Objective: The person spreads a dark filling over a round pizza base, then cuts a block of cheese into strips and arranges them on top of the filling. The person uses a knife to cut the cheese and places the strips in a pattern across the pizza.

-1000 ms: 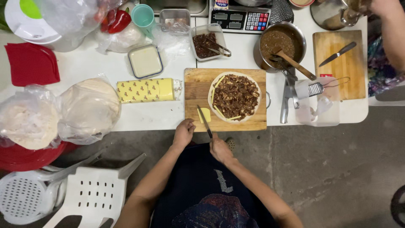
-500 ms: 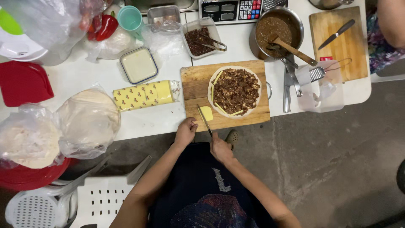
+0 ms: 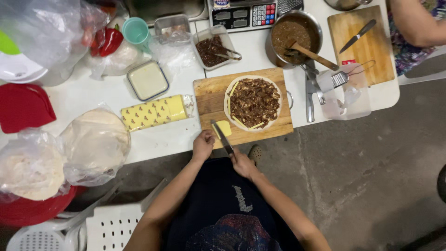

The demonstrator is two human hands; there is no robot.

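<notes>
My right hand (image 3: 243,162) grips a dark knife (image 3: 222,138) whose blade lies across a small yellow slice of cheese (image 3: 223,128) on the near edge of a wooden cutting board (image 3: 209,97). My left hand (image 3: 203,145) rests at the board's front edge beside the cheese, fingers curled against it. On the same board lies a round flatbread (image 3: 253,102) covered with dark minced filling and a few yellow cheese strips.
A wrapped yellow cheese block (image 3: 153,112) lies left of the board. Bagged flatbreads (image 3: 95,144) sit at the left. A pot of filling with a wooden spoon (image 3: 293,37), tongs (image 3: 310,93), a grater (image 3: 338,80) and a second board with a knife (image 3: 360,44) are at the right, by another person's arm (image 3: 413,25).
The view has shifted slightly. My hands stay at the board's front edge, the knife still over the cheese slice.
</notes>
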